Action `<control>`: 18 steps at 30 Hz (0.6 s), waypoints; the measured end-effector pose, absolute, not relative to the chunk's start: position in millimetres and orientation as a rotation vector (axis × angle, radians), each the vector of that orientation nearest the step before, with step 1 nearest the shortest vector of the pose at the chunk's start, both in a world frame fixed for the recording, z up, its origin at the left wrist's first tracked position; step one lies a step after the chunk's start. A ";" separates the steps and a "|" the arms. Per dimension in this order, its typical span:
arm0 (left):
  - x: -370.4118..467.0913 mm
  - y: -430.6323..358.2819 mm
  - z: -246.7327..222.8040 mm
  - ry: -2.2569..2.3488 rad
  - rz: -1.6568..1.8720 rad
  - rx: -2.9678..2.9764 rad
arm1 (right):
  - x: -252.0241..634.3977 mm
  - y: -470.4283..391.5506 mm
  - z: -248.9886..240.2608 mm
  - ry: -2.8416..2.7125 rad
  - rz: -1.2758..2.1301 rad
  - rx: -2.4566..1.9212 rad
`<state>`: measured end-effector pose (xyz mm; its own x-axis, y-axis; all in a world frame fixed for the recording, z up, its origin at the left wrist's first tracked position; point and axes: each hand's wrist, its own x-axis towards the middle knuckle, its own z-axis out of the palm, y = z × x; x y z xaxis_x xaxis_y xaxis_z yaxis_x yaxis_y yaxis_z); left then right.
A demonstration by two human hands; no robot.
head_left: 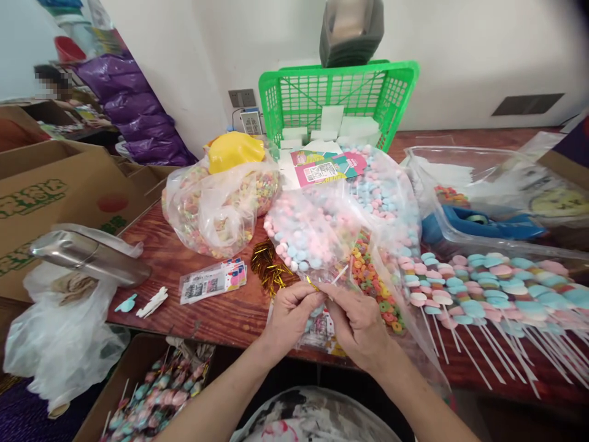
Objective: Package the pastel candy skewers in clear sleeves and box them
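My left hand (292, 312) and my right hand (361, 322) meet at the table's front edge, fingers pinched together. Between the fingertips shows a short gold twist tie (313, 283). A white candy stick (340, 274) pokes up beside my right fingers. Below the hands, a wrapped marshmallow candy is mostly hidden by them. More gold twist ties (267, 267) lie in a bunch left of the hands. Just beyond is a clear bag of pink and blue marshmallows (294, 230); ring-shaped gummies (368, 270) lie close to my right hand.
Skewered marshmallows (501, 288) are piled at the right, near a clear bin (464, 156). A green basket (271, 98) stands behind. Printed packets (207, 285), a steel flask (87, 255) and a bag with a yellow scoop (235, 152) occupy the left. Below sits a box of wrapped candies (161, 387).
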<state>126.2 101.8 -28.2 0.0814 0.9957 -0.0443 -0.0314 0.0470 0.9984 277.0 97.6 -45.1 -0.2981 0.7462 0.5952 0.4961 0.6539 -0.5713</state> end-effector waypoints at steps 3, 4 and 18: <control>123.1 101.5 -30.9 1.080 1.138 1.212 | 279.2 88.3 -48.9 -1.887 0.330 -0.974; 122.0 101.2 -32.1 1.077 1.151 1.230 | 279.6 84.9 -50.3 -1.823 0.346 -0.991; 117.2 93.8 -23.7 0.951 0.881 1.303 | 294.2 90.7 -52.2 -1.446 1.623 -0.889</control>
<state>117.2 93.8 -23.7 0.3710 0.9260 -0.0697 0.0011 0.0746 0.9972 294.2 90.7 -52.2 -0.4581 0.8889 -0.0068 -0.0953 -0.0567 -0.9938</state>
